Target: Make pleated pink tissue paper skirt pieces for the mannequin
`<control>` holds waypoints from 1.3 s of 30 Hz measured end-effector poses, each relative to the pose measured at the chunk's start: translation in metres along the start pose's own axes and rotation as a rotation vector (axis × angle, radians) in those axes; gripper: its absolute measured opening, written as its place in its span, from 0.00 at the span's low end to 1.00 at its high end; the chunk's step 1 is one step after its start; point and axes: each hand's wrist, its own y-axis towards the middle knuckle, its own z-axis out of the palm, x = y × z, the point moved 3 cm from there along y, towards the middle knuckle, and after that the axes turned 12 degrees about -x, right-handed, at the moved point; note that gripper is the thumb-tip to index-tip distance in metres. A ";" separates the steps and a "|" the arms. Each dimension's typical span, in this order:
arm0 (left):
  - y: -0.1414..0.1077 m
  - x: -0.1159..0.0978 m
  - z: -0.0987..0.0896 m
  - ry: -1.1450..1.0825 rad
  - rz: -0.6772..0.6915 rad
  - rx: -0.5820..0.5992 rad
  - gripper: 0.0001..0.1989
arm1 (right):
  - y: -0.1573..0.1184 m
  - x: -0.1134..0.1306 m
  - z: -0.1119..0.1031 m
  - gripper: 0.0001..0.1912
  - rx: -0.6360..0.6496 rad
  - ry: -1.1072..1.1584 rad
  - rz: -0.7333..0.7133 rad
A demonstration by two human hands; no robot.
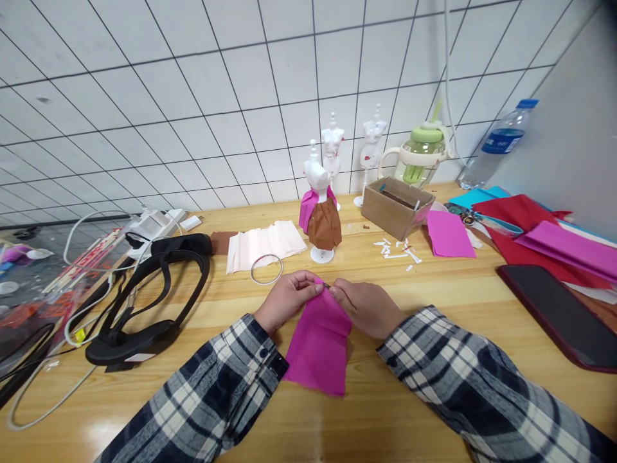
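A magenta sheet of crepe-like paper or cloth (pixel 321 347) hangs from my fingers over the front of the table. My left hand (pixel 290 297) pinches its top left corner. My right hand (pixel 367 307) is closed at the top right of the sheet, with a thin dark tool, its kind unclear, showing between the fingertips of both hands. Just beyond stands a small white dress form (pixel 315 172) wearing a brown gathered skirt (pixel 325 225) and a magenta piece over its shoulders. A thin ring (pixel 267 269) lies left of my hands, by a pleated pale pink sheet (pixel 270 245).
Two bare dress forms (pixel 332 145) stand behind, near a cardboard box (pixel 396 209), a green-lidded jug (pixel 421 151) and a leaning water bottle (pixel 499 145). White scraps (pixel 398 249) lie before the box. A phone (pixel 562 315) and coloured sheets (pixel 515 225) are right; a black headset (pixel 149 302) and cables left.
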 end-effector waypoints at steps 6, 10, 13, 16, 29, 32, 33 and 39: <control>-0.001 0.001 0.001 -0.028 -0.023 -0.005 0.19 | 0.000 -0.002 -0.003 0.22 0.003 0.020 -0.010; -0.001 -0.001 -0.002 -0.055 -0.020 -0.048 0.19 | 0.002 -0.005 -0.006 0.22 0.037 -0.007 0.013; -0.001 -0.001 -0.003 -0.061 -0.016 -0.042 0.18 | 0.002 -0.005 -0.006 0.22 0.058 -0.025 0.017; -0.001 0.000 -0.003 -0.054 -0.032 -0.014 0.17 | 0.003 -0.004 -0.006 0.22 0.064 -0.025 0.016; 0.000 0.003 -0.001 -0.075 -0.034 0.018 0.17 | 0.001 0.001 -0.002 0.23 0.026 -0.006 -0.029; 0.000 0.005 -0.001 -0.061 -0.036 0.043 0.17 | 0.001 0.001 0.000 0.22 0.005 -0.008 -0.031; 0.000 0.006 -0.001 -0.057 -0.036 0.048 0.17 | 0.001 0.001 0.000 0.22 0.003 -0.008 -0.032; 0.000 0.006 -0.001 -0.042 -0.030 0.053 0.16 | 0.000 0.001 0.002 0.21 0.006 0.015 -0.031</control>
